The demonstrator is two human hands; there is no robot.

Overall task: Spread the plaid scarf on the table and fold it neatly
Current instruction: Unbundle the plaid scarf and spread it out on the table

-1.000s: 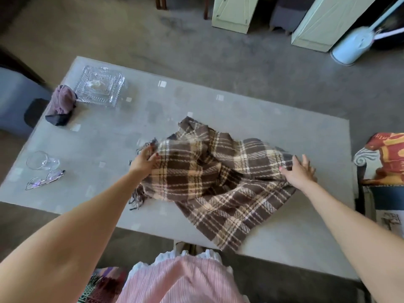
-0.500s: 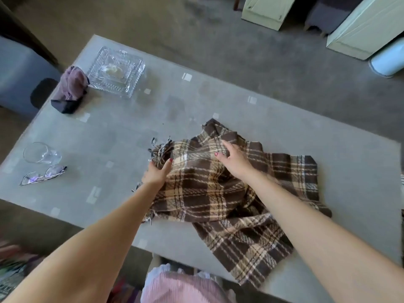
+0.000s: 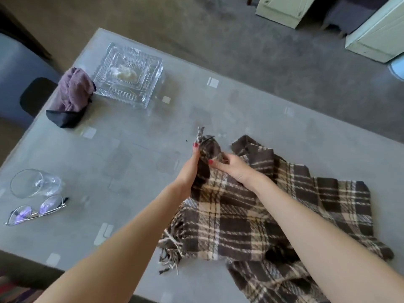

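Both hands (image 3: 218,169) together; fingers (image 3: 195,150) pinched

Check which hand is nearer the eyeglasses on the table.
Left. The left hand grips the scarf corner right of the eyeglasses; the right hand pinches it just beyond, farther right.

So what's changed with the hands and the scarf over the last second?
The right hand left the scarf's far right edge and came across to meet the left hand. Both now pinch one fringed corner of the plaid scarf, lifted off the table. The rest of the scarf lies bunched, part hanging over the near edge. The drinking glass, eyeglasses, glass dish and purple cloth lie as before.
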